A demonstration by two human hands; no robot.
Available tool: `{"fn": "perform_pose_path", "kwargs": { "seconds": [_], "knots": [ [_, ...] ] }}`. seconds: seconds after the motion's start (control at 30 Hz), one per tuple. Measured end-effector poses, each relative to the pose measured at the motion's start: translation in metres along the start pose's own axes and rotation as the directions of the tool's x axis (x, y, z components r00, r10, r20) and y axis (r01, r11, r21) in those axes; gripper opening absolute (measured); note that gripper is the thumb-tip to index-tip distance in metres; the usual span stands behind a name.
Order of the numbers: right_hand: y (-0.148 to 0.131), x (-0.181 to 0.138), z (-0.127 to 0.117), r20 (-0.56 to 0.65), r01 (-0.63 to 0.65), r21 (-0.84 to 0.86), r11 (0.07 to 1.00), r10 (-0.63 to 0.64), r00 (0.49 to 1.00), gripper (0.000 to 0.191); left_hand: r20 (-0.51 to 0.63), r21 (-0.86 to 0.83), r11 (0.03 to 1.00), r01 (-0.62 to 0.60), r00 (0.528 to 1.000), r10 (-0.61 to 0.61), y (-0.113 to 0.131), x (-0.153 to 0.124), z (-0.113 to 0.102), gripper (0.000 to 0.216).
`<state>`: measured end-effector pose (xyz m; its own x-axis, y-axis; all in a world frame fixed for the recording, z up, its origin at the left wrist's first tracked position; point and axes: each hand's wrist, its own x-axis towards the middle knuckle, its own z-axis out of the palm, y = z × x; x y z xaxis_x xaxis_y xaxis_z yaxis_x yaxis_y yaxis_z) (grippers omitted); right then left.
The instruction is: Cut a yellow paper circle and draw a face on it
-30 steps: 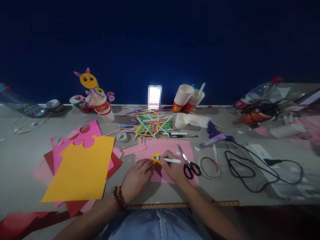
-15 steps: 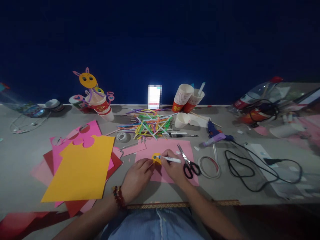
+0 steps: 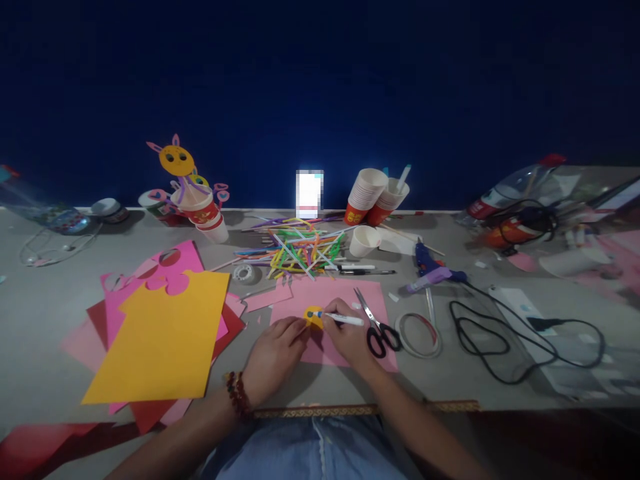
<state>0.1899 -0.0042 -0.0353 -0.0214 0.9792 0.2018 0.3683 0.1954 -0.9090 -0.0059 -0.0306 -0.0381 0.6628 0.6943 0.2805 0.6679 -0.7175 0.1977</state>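
Note:
A small yellow paper circle lies on a pink sheet at the near middle of the table. My left hand presses its fingertips on the circle's near left edge, fingers curled together. My right hand is closed round a white marker, whose blue tip touches the circle. Black-handled scissors lie just right of my right hand.
A large yellow sheet over pink and red paper lies at the left. Coloured straws, pens, paper cups, a glue gun with black cable, a tape ring and a cup figure crowd the table's far side.
None worth noting: both hands stay on the yellow circle, and the marker tip shifts only slightly on it.

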Motion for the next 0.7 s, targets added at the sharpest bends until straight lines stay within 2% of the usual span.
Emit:
{"fn": "perform_pose_path", "kwargs": {
  "seconds": [0.7],
  "knots": [
    [0.0013, -0.001, -0.0002, 0.018, 0.009, -0.008, 1.0, -0.008, 1.0, 0.016, 0.009, 0.004, 1.0, 0.001, 1.0, -0.001, 0.0004, -0.0003, 0.0005, 0.027]
  ]
}}
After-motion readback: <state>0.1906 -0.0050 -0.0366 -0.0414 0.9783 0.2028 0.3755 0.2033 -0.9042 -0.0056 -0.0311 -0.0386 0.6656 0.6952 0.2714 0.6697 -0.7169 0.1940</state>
